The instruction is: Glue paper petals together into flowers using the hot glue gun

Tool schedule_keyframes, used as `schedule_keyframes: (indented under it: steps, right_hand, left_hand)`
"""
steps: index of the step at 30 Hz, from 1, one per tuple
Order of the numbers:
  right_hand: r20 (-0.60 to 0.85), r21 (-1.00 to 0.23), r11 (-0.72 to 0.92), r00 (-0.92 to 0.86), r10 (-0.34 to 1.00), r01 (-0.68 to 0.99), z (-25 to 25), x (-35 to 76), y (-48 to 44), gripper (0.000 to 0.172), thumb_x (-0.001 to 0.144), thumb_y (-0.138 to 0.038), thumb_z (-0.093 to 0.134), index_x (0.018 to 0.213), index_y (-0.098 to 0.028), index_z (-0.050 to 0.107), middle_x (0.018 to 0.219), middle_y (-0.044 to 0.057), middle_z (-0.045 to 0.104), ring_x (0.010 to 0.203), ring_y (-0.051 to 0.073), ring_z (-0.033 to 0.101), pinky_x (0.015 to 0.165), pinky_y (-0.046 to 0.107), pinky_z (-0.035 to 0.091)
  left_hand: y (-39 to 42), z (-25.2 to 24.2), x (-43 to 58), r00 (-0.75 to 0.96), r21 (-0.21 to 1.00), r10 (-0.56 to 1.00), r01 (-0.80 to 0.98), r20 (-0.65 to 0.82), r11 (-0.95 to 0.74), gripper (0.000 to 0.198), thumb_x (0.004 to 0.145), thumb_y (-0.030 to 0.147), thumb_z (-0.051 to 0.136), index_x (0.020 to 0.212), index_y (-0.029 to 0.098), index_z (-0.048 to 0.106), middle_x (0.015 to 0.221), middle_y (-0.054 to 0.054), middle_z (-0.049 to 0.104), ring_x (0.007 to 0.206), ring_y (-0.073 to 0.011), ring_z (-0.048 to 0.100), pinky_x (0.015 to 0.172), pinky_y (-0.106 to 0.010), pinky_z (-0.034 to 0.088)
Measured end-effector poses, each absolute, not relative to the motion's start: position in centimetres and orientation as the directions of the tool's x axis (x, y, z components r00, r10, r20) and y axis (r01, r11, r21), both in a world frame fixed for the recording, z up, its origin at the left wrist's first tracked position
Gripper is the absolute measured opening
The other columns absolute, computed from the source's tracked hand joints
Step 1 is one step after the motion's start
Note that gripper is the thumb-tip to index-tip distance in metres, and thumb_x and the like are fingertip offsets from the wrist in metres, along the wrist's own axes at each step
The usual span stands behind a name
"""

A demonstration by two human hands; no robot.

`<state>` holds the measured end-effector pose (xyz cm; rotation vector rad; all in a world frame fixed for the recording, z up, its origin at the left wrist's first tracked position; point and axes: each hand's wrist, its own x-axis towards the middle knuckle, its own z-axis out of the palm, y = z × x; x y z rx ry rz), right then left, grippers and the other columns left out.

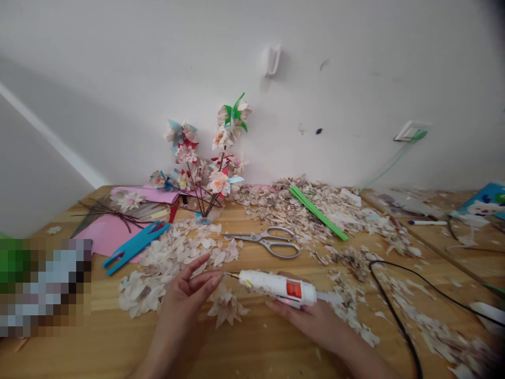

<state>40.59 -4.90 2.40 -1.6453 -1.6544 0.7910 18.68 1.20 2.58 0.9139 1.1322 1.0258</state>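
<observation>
My right hand (303, 316) is wrapped round a white hot glue gun (266, 284) with an orange panel and a small red light. A glue stick (329, 297) pokes out of its back end, and its nozzle points left. Right at that tip, my left hand (189, 289) has thumb and finger pinched together; whatever lies between them is too small to make out. Below the nozzle, a pale dried-petal flower (228, 308) lies on the wooden table (252, 350). Loose cream petals (144, 289) spread beside my left hand. Silver scissors (268, 241) rest beyond both hands.
Finished petal flowers (219, 182) on brown stems stand against the wall. Pink sheets (108, 231), blue strips (136, 247) and thin twigs (118, 210) lie left. Dried petal heaps (284, 205), a green strip (319, 213) and a black cable (389, 295) occupy the right.
</observation>
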Motion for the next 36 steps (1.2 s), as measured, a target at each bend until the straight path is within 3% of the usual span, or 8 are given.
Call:
schedule_keyframes:
  steps: [15, 18, 24, 30, 36]
  right_hand:
    - [0.087, -0.788, 0.092, -0.038, 0.996, 0.609, 3.0, 40.4, -4.9, 0.027, 0.073, -0.046, 0.055, 0.077, -0.023, 0.069, 0.077, 0.003, 0.071, 0.071, 0.024, 0.066, 0.067, 0.032, 0.056]
    - [0.105, -0.784, 0.102, -0.030, 0.994, 0.613, 2.9, 40.5, -5.0, 0.032, 0.072, -0.050, 0.056, 0.078, -0.022, 0.070, 0.081, 0.005, 0.073, 0.075, 0.025, 0.067, 0.069, 0.034, 0.056]
    - [0.010, -0.843, 0.020, -0.022, 1.000, 0.537, 1.9, 41.4, -4.3, 0.036, 0.075, -0.047, 0.055, 0.097, -0.022, 0.069, 0.100, 0.005, 0.072, 0.091, 0.027, 0.066, 0.083, 0.040, 0.052]
    - [0.067, -0.839, 0.025, 0.058, 0.996, 0.544, 0.3, 43.7, -2.4, 0.038, 0.077, -0.045, 0.057, 0.101, -0.018, 0.067, 0.107, 0.008, 0.069, 0.098, 0.028, 0.064, 0.090, 0.042, 0.047]
    - [0.024, -0.767, -0.068, 0.135, 0.991, 0.638, -0.9, 44.7, -1.2, 0.039, 0.073, -0.045, 0.060, 0.094, -0.014, 0.068, 0.094, 0.010, 0.073, 0.085, 0.030, 0.067, 0.078, 0.043, 0.052]
  left_hand:
    - [1.1, 2.8, 18.8, 0.084, 0.949, 0.963, -0.167, -0.257, 0.268, 0.057, 0.060, 0.032, 0.076, 0.112, 0.021, 0.056, 0.078, -0.002, 0.076, 0.084, -0.0199, 0.069, 0.081, -0.027, 0.047]
    - [1.1, 2.9, 18.8, 0.068, 0.951, 0.965, -0.169, -0.252, 0.260, 0.056, 0.060, 0.033, 0.076, 0.112, 0.020, 0.056, 0.078, -0.003, 0.076, 0.087, -0.0206, 0.068, 0.083, -0.028, 0.047]
    - [1.4, 2.2, 18.5, 0.104, 0.936, 0.956, -0.202, -0.273, 0.289, 0.062, 0.061, 0.034, 0.076, 0.117, 0.018, 0.054, 0.079, -0.006, 0.076, 0.093, -0.0219, 0.067, 0.090, -0.032, 0.043]
    - [1.5, 2.9, 18.4, 0.081, 0.930, 0.957, -0.223, -0.280, 0.291, 0.066, 0.061, 0.034, 0.075, 0.121, 0.017, 0.052, 0.084, -0.007, 0.076, 0.104, -0.0240, 0.062, 0.099, -0.037, 0.036]
    - [1.5, 3.9, 18.3, 0.033, 0.914, 0.959, -0.294, -0.282, 0.279, 0.067, 0.059, 0.032, 0.077, 0.120, 0.017, 0.054, 0.081, -0.005, 0.075, 0.098, -0.0204, 0.064, 0.096, -0.032, 0.038]
